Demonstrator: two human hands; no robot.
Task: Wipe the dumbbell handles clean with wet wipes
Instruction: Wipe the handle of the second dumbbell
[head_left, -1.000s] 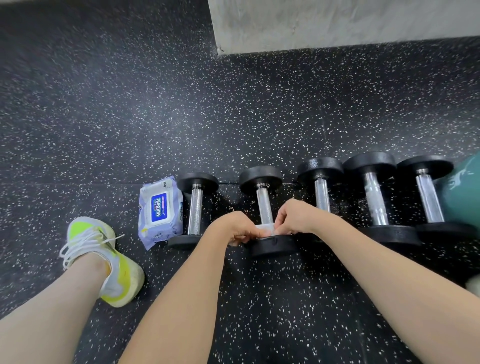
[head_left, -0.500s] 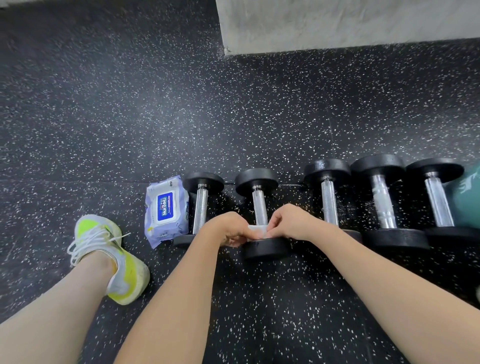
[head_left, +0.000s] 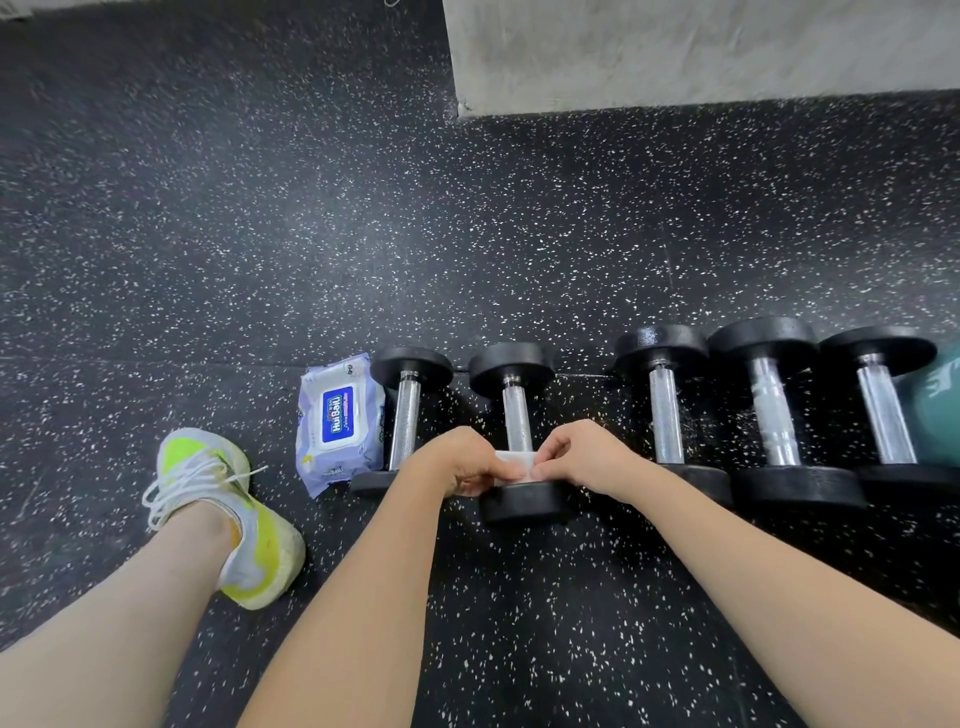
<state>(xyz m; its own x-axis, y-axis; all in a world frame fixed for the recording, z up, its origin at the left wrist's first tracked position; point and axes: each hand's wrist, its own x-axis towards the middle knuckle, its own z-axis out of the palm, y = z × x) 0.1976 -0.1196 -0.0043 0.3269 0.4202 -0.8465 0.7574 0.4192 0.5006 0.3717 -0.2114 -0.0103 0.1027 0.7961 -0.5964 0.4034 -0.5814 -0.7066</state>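
Far left, a yellow-and-white sneaker is planted on the speckled rubber floor, and just beside it lies the pack of wet wipes, flap closed, touching the first dumbbell in the row. Next along, the action: the left hand pinches one end of a white wipe, the right hand pinches the other, and the wipe sits wrapped around the near end of the second dumbbell's handle, right above its near weight. Both hands have fingers curled tight on that cloth. Most of the chrome bar above the wipe is bare, so this handle looks only just begun. Moving right, three more dumbbells wait in line, then a teal object at the edge. Whether any handle is already clean, I can't tell, but by my reckoning plenty of wiping is left
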